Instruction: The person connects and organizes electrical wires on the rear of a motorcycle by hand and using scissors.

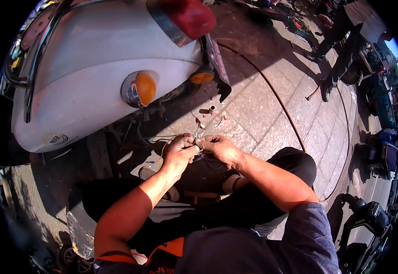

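My left hand (178,155) and my right hand (220,150) meet in front of me with their fingertips pinched together. Between them they hold thin electrical wires (162,136), which run left toward the underside of a white scooter body (89,86). A small reddish piece (198,121) sticks up just beyond the fingertips; its kind is too small to tell. The exact wire ends are hidden by my fingers. Below and left of my left hand shows a small blue wire terminal (150,162).
The scooter carries a round orange turn signal (145,89), a red tail light (189,17) and a chrome rail (30,77). A metal socket (212,109) stands on the paving beyond my hands. A brown hose (279,98) curves across the right. Another person's legs (338,55) show far right.
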Tool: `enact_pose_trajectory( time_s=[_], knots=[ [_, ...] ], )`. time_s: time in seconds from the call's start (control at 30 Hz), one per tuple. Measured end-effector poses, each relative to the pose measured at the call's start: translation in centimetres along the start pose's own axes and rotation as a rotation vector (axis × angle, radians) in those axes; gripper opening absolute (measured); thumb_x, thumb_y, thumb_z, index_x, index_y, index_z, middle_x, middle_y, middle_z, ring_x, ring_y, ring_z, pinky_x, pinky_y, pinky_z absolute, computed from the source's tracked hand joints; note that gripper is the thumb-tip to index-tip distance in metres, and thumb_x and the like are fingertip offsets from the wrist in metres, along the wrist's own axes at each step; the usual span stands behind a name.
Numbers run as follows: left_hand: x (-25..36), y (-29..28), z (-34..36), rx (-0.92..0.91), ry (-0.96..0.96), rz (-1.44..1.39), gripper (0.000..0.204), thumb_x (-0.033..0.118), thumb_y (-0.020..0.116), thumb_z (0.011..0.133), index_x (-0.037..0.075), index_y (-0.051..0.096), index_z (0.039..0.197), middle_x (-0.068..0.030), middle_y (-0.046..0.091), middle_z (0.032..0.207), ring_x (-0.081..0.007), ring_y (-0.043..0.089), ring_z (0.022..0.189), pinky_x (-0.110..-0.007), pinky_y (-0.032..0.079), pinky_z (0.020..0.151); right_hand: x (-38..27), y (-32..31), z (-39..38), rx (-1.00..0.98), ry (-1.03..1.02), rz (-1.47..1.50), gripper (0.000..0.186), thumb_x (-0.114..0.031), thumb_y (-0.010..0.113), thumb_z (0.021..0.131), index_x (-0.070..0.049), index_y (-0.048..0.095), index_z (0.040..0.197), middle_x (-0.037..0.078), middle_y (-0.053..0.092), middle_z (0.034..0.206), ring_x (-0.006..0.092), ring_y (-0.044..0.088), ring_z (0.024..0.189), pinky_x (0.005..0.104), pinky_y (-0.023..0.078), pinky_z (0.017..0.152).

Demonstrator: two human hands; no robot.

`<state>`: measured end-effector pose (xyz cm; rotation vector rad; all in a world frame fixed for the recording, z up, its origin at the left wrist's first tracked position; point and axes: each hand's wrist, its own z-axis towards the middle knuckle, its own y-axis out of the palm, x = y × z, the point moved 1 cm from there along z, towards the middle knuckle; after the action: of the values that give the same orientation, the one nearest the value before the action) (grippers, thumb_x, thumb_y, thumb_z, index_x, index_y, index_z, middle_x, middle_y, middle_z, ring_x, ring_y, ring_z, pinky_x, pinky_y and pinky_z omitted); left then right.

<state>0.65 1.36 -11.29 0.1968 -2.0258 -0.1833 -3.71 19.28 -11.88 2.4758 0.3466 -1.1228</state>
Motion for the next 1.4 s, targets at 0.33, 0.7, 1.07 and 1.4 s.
enact_pose_trajectory(
  time_s=[0.33,0.7,1.07,1.4],
  knots=[
    [-0.2,-0.5,0.3,-0.114,-0.029,0.004,0.013,0.007,0.069,0.095,0.012,0.059,0.09,0.0036,0.062,0.082,-0.0069,0.057,0.069,-0.025,0.046,0.063,-0.6,0.3,0.0,-0.024,0.022,0.059,0.026,-0.027,0.07,0.104,-0.001,0.074,0.109,0.005,0.073,0.095,0.0158,0.065,0.084,0.0323,0.054,0.078],
    [-1.8,0.1,0.2,-0.079,0.055,-0.002,0.011,0.01,0.067,0.099,0.009,0.06,0.091,0.0017,0.064,0.081,-0.0081,0.059,0.068,-0.025,0.048,0.063,0.7,0.6,0.9,0.179,-0.216,-0.23,0.015,-0.016,0.069,0.103,-0.001,0.071,0.104,0.004,0.07,0.091,0.0119,0.059,0.082,0.0302,0.051,0.075],
    [-1.3,0.6,-0.3,0.04,0.006,0.002,0.014,0.014,0.067,0.1,0.006,0.065,0.112,0.0003,0.066,0.086,-0.0078,0.062,0.066,-0.023,0.05,0.059,1.2,1.0,0.9,0.17,-0.165,-0.032,0.015,-0.013,0.068,0.103,0.002,0.07,0.106,0.008,0.071,0.095,0.0156,0.065,0.085,0.0319,0.054,0.079],
    [-0.7,-0.7,0.2,-0.016,-0.113,0.041,0.007,0.017,0.069,0.097,0.011,0.067,0.094,0.0042,0.061,0.075,-0.005,0.054,0.061,-0.023,0.044,0.056,0.6,0.9,1.1,0.091,-0.067,-0.18,0.026,-0.019,0.068,0.105,0.005,0.071,0.113,0.008,0.072,0.098,0.0151,0.064,0.088,0.0304,0.053,0.079]
  ],
)
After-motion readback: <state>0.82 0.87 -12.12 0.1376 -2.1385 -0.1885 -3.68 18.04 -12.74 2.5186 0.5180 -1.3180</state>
